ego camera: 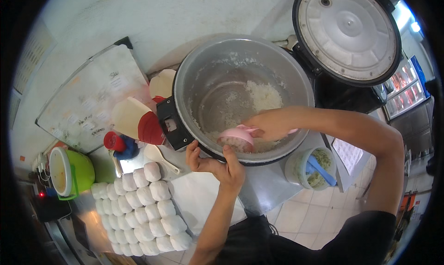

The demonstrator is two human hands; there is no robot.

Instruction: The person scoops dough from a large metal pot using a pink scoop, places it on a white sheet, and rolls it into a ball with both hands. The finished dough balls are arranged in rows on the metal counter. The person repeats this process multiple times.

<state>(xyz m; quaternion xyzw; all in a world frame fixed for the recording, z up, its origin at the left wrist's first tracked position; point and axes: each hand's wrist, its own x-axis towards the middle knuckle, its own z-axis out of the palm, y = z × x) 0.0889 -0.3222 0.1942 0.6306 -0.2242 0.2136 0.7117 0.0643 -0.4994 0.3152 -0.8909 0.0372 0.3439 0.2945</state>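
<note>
A large metal rice pot (215, 74), set in a black-cased cooker, stands before me with cooked rice (265, 95) on its bottom and grains stuck to its wall. My right hand (272, 124) reaches inside and grips a pink plastic scoop (237, 136) low at the near wall. Rice shows in the scoop's bowl. My left hand (216, 167) holds the near rim, its thumb up against the edge and its fingers spread toward the cooker's black handle. Just below that hand lies a stack of white paper sheets (204, 199).
White wrapped bundles (138, 214) sit in rows at left. Behind them are a rice paddle (161, 157), a red cup (114, 141) and a green bucket (78, 171). The cooker's raised lid (347, 32) is at right. A tub of green food (291, 169) holds a blue scoop (321, 171).
</note>
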